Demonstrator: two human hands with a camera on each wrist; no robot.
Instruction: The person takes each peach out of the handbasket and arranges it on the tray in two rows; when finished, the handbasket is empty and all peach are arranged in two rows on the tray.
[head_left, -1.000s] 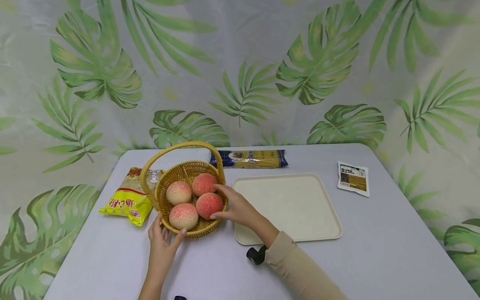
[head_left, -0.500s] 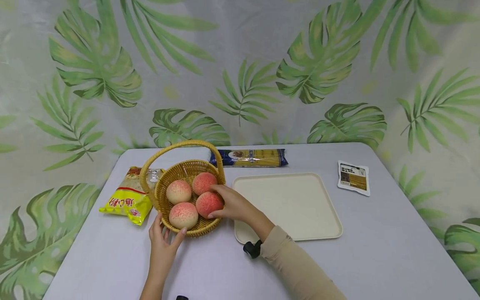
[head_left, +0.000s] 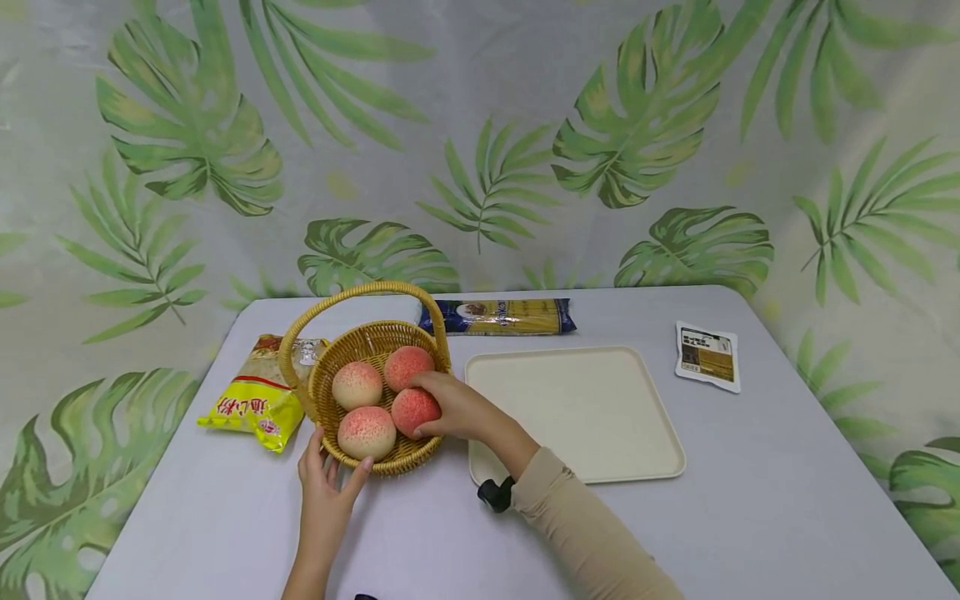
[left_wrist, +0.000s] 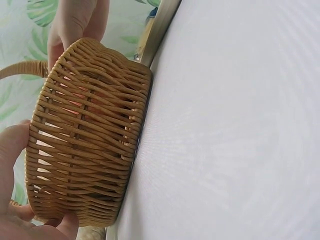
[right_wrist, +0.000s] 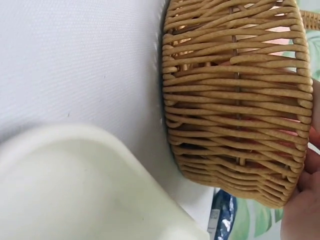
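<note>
A round wicker basket (head_left: pixel 408 461) with a tall arched handle stands on the table, left of the middle. Inside lie several peaches, some pale with pink speckles and others red. My left hand (head_left: pixel 326 483) holds the basket's front left rim, thumb at the edge and fingers along the woven side (left_wrist: pixel 90 135). Over the right rim reaches my right hand (head_left: pixel 465 408), its thumb and fingers around the front red peach (head_left: pixel 412 414), which is still down among the others. In the right wrist view the weave hides most of the fruit.
A cream tray (head_left: pixel 570 417) lies right of the basket, under my right forearm. Behind is a blue and yellow pack of spaghetti (head_left: pixel 510 317). A yellow bag of flour-like powder (head_left: pixel 258 402) lies left of the basket, a small white packet (head_left: pixel 707 357) at the far right.
My right hand has moved slightly left and deeper into the basket, closing around the front red peach. The left hand and the basket stay in place.
</note>
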